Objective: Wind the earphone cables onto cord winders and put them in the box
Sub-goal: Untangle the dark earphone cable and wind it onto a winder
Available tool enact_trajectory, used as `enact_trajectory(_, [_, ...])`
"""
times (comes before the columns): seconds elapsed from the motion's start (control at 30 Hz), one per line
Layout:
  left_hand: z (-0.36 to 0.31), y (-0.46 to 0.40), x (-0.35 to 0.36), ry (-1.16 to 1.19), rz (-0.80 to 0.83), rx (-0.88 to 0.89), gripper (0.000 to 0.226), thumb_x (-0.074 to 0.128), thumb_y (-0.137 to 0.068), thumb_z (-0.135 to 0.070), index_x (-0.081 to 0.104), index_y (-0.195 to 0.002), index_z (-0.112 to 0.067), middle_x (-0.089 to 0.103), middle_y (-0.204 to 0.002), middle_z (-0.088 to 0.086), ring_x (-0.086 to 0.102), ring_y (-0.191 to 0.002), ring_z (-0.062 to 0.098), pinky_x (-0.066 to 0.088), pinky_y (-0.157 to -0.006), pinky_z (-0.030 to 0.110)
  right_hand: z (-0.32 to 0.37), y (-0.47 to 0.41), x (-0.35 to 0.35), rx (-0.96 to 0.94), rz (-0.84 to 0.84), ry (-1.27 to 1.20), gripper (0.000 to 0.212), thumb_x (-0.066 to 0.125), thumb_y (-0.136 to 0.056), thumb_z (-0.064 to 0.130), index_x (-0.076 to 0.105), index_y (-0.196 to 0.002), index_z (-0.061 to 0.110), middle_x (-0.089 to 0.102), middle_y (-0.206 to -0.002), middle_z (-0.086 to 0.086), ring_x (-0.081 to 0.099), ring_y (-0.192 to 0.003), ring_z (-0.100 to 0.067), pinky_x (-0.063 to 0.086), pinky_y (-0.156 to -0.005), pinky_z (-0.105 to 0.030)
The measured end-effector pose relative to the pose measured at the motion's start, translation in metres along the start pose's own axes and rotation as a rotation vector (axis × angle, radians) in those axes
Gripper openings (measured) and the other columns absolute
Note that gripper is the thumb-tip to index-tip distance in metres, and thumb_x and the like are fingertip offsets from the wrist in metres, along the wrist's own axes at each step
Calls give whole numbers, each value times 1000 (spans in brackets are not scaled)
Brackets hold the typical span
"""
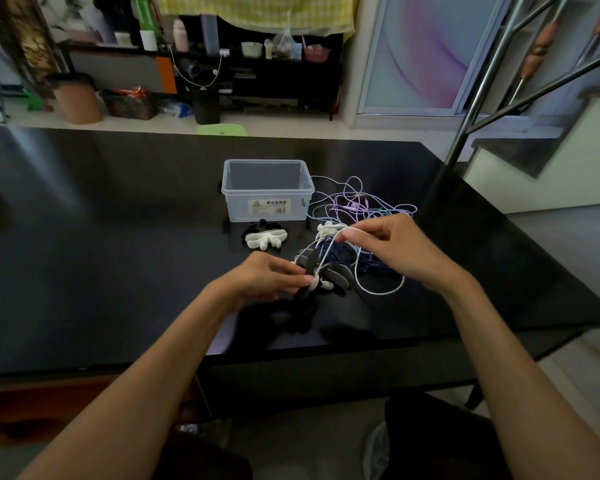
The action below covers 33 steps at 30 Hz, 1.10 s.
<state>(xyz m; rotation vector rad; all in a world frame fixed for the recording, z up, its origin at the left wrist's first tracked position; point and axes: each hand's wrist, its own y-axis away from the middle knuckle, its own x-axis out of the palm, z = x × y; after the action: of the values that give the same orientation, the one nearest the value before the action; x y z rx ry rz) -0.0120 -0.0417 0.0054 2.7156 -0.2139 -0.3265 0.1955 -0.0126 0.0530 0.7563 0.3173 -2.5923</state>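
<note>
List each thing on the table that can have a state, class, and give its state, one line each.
clear box: open, upright, nothing inside.
black cord winder: gripped by left hand, white cable partly wound on.
white cable: pinched by right hand, slack loop on table.
white cord winder: lying flat, unwound.
purple and blue cables: loose, tangled.
</note>
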Motion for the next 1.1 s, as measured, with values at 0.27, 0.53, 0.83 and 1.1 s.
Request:
enact_trajectory(0.27, [-6,4,1,2,114,-8,32,70,-81,-30,67,-112,-22,72,-105,-8,66,-98,3,36,-65,20,-19,-4,-8,163,-80,-183,27,46,-99,22,71,-89,20,25,-53,7,20,-50,-9,19,-43,-17])
enact_trajectory(0.53, [-15,14,8,-142,317,24,22,66,-84,-30,68,-105,-31,73,-104,-8,65,-96,0,38,-66,18,-29,-11,11,253,-64,-51,22,52,-96,23,72,-87,21,34,-38,13,29,-46,-8,20,-43,-19])
enact_trajectory(0.83, [-7,7,2,95,287,216,30,57,-92,-16,63,-121,-10,69,-114,9,65,-107,15,50,-93,21,-37,-15,22,549,-58,-54,29,71,-79,18,70,-96,-5,28,-57,0,23,-51,-11,19,-45,-23])
enact_trajectory(1.1, [-3,-6,7,473,-33,64,27,54,-94,-12,62,-115,2,70,-90,8,70,-66,6,56,-66,14,-19,-11,38,231,81,324,20,61,-90,30,75,-94,17,60,-64,9,53,-65,-3,36,-53,-17])
